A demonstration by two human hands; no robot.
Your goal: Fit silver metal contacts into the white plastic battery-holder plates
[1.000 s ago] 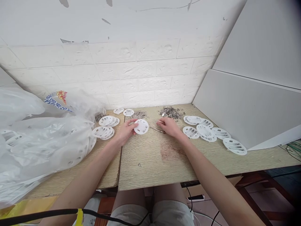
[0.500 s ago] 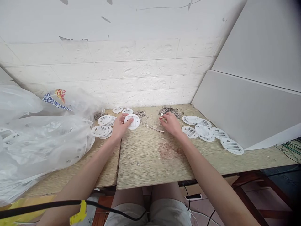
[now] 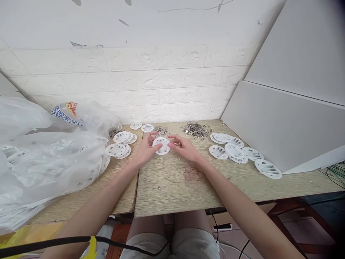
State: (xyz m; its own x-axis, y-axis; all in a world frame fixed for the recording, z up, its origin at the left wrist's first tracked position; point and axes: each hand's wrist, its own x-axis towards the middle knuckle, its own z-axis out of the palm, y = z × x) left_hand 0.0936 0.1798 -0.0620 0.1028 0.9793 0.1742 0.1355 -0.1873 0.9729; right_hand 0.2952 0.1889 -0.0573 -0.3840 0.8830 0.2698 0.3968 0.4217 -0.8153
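Observation:
Between my hands a round white plastic disc [image 3: 162, 150] with slots and small metal contacts is held up just above the table. My left hand [image 3: 146, 149] is closed on its left edge, thumb across the face and fingers behind. At the right edge, the thumb and fingers of my right hand [image 3: 184, 148] close on the rim; any small piece between these fingertips is too small to make out. Beyond the hands lie a loose pile of small metal pieces [image 3: 196, 129] and another pile of small metal parts [image 3: 161, 131], partly covered by the disc and fingers.
Overlapping white discs [image 3: 234, 151] lie at the right, beside a grey panel [image 3: 291, 126]. More discs [image 3: 118, 149] lie at the left next to a large translucent plastic bag [image 3: 54, 169]. A black cable [image 3: 121, 245] crosses low in front. A white brick-patterned wall [image 3: 167, 79] stands behind.
My right hand has come left from the metal pile to the disc's right edge. My left hand has carried the disc slightly right and nearer. The tweezer-like strip is now out of sight.

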